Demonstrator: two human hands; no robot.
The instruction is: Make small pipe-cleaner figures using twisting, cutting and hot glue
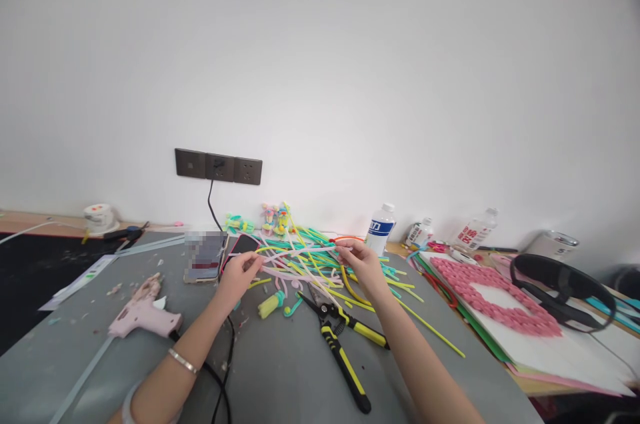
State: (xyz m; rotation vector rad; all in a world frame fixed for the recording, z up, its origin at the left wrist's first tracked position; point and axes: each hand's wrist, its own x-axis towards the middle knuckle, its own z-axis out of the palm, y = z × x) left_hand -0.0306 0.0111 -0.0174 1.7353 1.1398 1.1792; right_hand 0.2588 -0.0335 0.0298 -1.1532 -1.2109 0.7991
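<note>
A pale pink pipe cleaner [300,251] stretches between my two hands above the mat. My left hand [242,272] pinches its left end, and my right hand [362,263] pinches the other end. Behind and below them lies a loose heap of green, yellow and lilac pipe cleaners [320,272]. Black-and-yellow cutters [334,319] rest with spread handles just in front of the heap. To their left is a small yellow-and-teal pipe cleaner piece [271,304]. Two small pipe cleaner figures [276,219] stand against the wall.
A pink glue gun [145,314] lies at left, its black cable [225,371] crossing the grey mat [280,377]. Phones [204,257] sit behind my left hand. A white bottle [380,229] stands behind my right hand. Headphones [560,291] and a pink wreath-like craft [493,297] lie at right.
</note>
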